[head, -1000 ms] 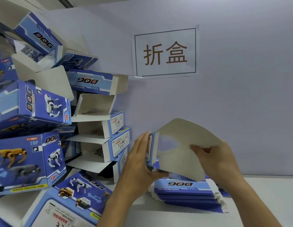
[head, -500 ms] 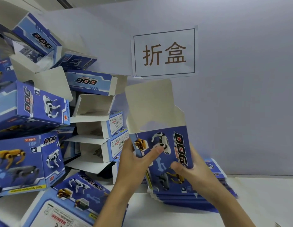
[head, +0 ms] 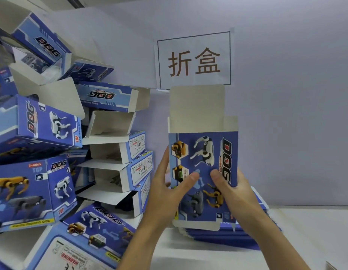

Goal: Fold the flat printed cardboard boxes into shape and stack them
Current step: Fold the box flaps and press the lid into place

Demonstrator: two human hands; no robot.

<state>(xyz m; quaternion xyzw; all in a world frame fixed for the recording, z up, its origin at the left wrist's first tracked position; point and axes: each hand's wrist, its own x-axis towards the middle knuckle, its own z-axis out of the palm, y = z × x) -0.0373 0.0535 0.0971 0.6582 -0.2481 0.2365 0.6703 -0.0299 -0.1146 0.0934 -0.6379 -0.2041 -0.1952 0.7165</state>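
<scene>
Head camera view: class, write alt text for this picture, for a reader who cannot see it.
Two hands, the left hand and right hand, hold a blue printed cardboard box upright, thumbs on its front and top flap raised. It stands before a stack of flat boxes on a white table. Folded boxes pile up at left, and a paper sign hangs on the wall.

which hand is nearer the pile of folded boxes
Left. The left hand grips the held box on its edge facing the pile of folded boxes; the right hand holds the far edge.

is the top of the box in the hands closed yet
Open. The box, held upright by the left hand and right hand, has its top flap standing straight up, not tucked.
</scene>
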